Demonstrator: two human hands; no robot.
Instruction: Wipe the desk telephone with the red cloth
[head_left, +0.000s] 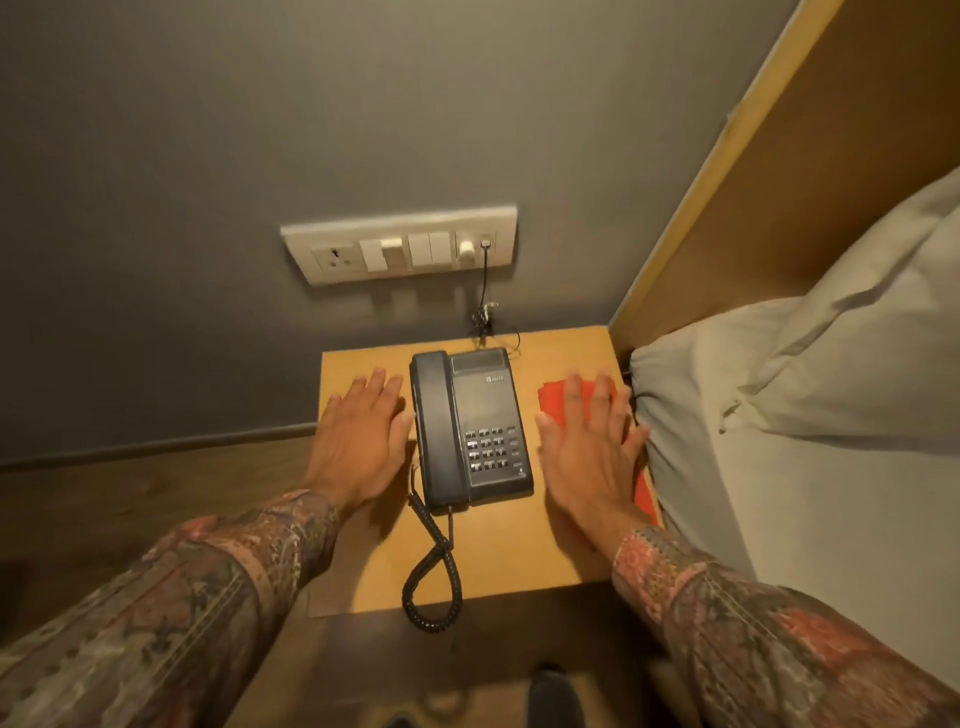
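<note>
A black desk telephone (470, 426) sits in the middle of a small wooden bedside table (498, 551), its handset on the cradle at its left side and its coiled cord (434, 577) hanging over the front edge. The red cloth (558, 402) lies flat on the table to the right of the phone. My right hand (592, 452) rests flat on top of the cloth, fingers spread, covering most of it. My left hand (358, 436) lies flat on the table just left of the handset, holding nothing.
A white switch and socket panel (400, 244) is on the grey wall behind the table, with a thin black cable (484, 286) running down to the phone. A bed with pale sheet and pillow (841, 364) and a wooden headboard (779, 171) borders the table's right side.
</note>
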